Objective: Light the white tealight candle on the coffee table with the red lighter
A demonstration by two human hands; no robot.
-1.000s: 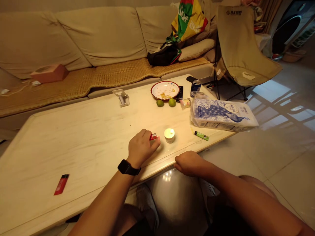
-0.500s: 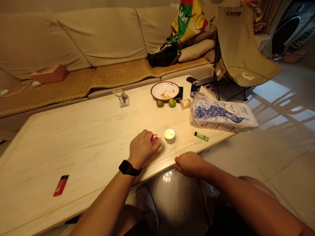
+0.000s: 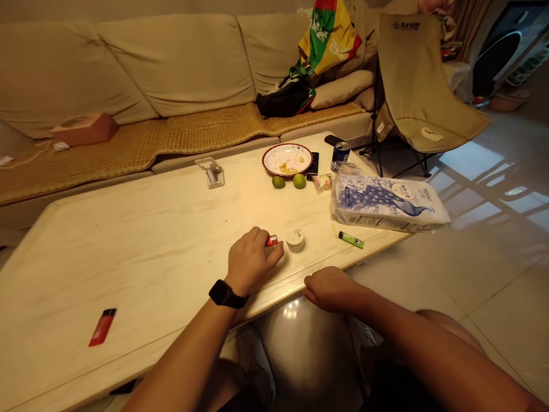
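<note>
In the head view, the left hand (image 3: 252,264) is curled closed around a red lighter (image 3: 271,241) near the front edge of the bench (image 3: 150,252), the lighter's end showing past the fingers, just beside a small white candle (image 3: 295,241). A black smartwatch (image 3: 225,294) sits on that wrist. The right hand (image 3: 332,289) lies half curled at the bench edge, holding nothing that shows. Ahead of it lie a green lighter (image 3: 350,240) and a peacock-printed tissue pack (image 3: 388,203). Farther ahead of both hands are a plate with food scraps (image 3: 287,159), two limes (image 3: 299,181) and a blue drink can (image 3: 340,155). Well left of the left hand lies a second red lighter (image 3: 102,327).
</note>
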